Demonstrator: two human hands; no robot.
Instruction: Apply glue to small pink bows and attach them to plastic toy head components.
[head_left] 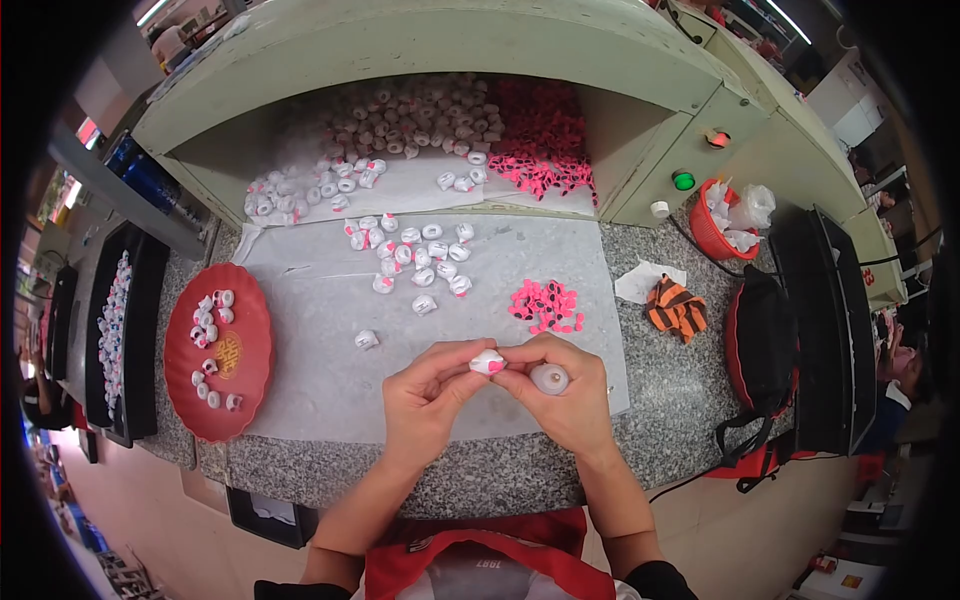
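Between the fingertips of both hands is a small white figure piece [486,361] with a pink patch on it. My left hand [428,400] pinches it from the left, and my right hand [575,405] pinches it from the right. A small translucent bottle with a narrow tip [549,378] is also tucked in my right hand, against the palm. Beyond the hands, loose white pieces [424,304] lie on a white sheet [310,370], some with pink parts. A small heap of pink and black bits [545,306] sits beyond my right hand.
A red scalloped plate [258,395] with several white pieces stands at left, beside a black tray [128,425]. At the back, a pale green hood [440,45] covers piles of white pieces and pink bits. A striped cloth [677,308], red basket [709,235] and black bag [765,335] are at right.
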